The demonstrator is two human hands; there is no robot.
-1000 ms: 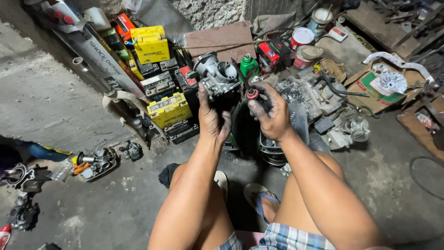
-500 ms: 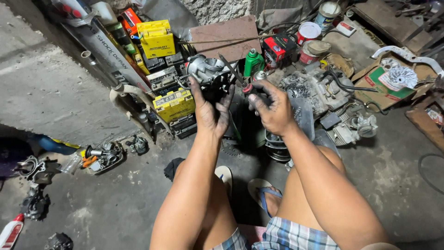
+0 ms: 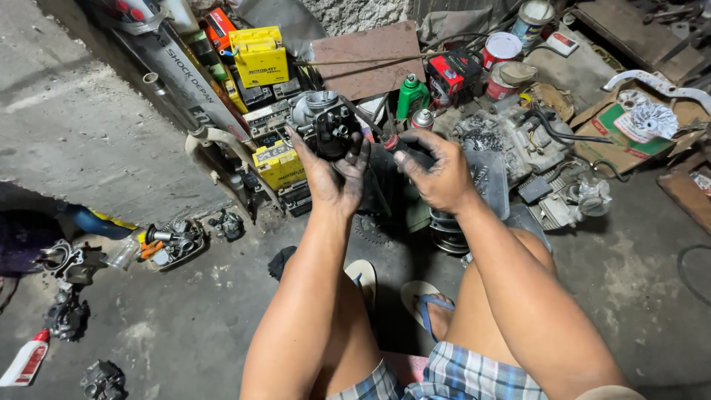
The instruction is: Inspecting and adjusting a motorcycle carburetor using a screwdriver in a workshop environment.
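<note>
My left hand [image 3: 335,174] holds up a grey metal carburetor [image 3: 324,122], with greasy fingers wrapped around its lower body. My right hand [image 3: 437,169] is beside it and grips a dark tool with a red handle end [image 3: 392,142], most of it hidden in the fist. Both hands are raised in front of my knees, above a black engine part [image 3: 385,189] on the floor.
Yellow and black batteries [image 3: 275,161] are stacked behind the hands. A green bottle [image 3: 412,95], paint cans [image 3: 501,50] and engine parts [image 3: 518,141] crowd the right. Small metal parts [image 3: 172,241] and a red-capped white bottle [image 3: 26,359] lie at the left on the concrete floor. My sandalled feet [image 3: 426,300] rest below.
My left hand has raised the carburetor higher and turned it. My right hand has stayed close beside it with the tool.
</note>
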